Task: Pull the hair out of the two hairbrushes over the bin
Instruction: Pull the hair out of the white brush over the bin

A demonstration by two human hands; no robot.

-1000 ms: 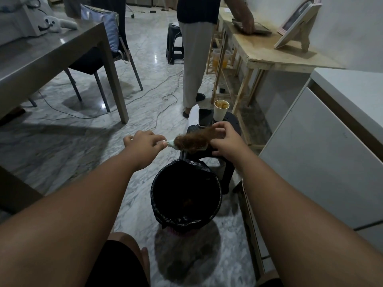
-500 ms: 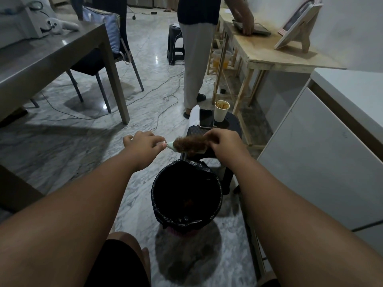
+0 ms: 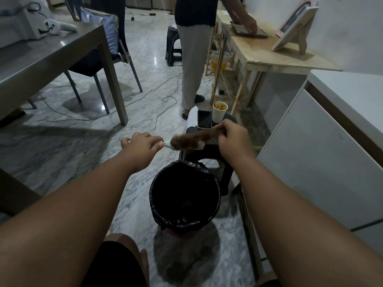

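My left hand (image 3: 143, 145) grips the pale handle of a hairbrush (image 3: 169, 145) held level above the far rim of the bin. A thick wad of brown hair (image 3: 192, 140) covers the brush head. My right hand (image 3: 232, 137) pinches the right end of that wad. The bin (image 3: 215, 195) is round, lined with a black bag, and stands on the floor just below and nearer to me; a little brown hair lies inside. Only one hairbrush is in view.
Behind the brush is a black stool (image 3: 209, 151) carrying a phone (image 3: 204, 119) and a paper cup (image 3: 219, 111). A person (image 3: 193, 48) stands beyond it at a wooden table (image 3: 269, 56). A white cabinet (image 3: 321, 154) is at the right, a grey table (image 3: 51, 59) at the left. Cables cross the floor.
My right hand has shifted slightly up and right along the brush head, drawing the hair wad out longer. My left hand and the brush stay put.
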